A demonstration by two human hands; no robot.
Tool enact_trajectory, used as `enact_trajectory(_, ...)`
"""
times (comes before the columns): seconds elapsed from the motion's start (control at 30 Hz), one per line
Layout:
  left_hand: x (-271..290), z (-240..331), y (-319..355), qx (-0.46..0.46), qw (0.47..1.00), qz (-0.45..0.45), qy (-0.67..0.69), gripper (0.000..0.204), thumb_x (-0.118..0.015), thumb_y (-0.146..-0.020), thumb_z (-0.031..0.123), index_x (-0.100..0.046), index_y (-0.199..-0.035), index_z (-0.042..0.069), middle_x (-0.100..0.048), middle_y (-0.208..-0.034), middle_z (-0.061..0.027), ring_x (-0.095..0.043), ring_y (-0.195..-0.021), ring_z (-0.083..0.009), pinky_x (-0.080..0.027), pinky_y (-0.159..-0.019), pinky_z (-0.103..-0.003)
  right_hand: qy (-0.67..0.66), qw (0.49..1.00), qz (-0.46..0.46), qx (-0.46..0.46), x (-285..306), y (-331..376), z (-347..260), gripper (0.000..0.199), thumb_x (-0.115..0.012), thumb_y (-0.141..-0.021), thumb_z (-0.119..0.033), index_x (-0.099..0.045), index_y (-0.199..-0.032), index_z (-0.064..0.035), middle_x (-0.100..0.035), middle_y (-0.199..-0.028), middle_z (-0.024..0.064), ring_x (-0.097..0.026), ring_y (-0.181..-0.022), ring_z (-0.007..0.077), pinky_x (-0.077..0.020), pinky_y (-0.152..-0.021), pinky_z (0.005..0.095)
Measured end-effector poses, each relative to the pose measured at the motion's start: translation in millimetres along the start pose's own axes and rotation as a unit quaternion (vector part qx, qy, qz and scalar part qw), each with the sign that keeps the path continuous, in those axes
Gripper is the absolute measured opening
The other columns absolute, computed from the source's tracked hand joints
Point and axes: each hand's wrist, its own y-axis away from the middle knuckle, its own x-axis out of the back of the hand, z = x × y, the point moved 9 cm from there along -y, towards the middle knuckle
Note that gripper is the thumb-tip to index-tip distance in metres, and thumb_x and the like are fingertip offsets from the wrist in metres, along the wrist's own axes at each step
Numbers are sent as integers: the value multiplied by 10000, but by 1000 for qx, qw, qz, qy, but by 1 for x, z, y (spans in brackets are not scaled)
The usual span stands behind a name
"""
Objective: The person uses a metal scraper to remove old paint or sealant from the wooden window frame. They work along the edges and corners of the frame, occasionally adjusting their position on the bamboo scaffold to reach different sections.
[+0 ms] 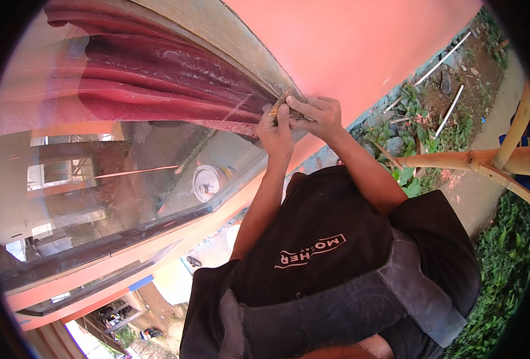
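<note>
My two hands meet at the lower corner of a wooden window frame [241,42]. Between their fingertips is a small folded brown piece [280,104], which looks like sandpaper. My left hand [274,133] pinches it with the thumb raised, close to the glass. From the other side my right hand [320,117] closes on it, its fingers bent along the frame's edge. Greyish dust coats the fingers of both hands. Behind the window pane [151,173] hangs a dark red curtain [175,78], whose gathered end lies just left of my hands.
A pink wall [360,48] adjoins the frame. Bamboo poles [468,159] cross at the right, near my right arm. Plants, stones and white rods [450,110] lie along the wall's foot. A round white dial-like object [208,183] shows in the glass.
</note>
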Motion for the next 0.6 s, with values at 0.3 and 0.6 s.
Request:
enact_trajectory(0.3,1,13,-4,-35,999,0,-3,387,-579,-1051,238,-647,-1266,-78,-702,-1042,-105,-672,-878,-127,-546,-717,-252,10,1000,27,-12,-4,-2,0,567,-856,-632,-401,-758,-1176,-278,-507,-581,-60,-453,-430,126,-390,-416,288)
enact_trajectory(0.6,3,-10,-5,6,1000,-22,-7,354,-593,-1044,226,-674,-1241,-56,-713,-1048,-102,-663,-934,-142,-536,-784,-278,22,999,26,-9,-9,10,8,570,-848,-631,-394,-754,-1183,-290,-476,-584,-58,-466,-451,124,-399,-428,275)
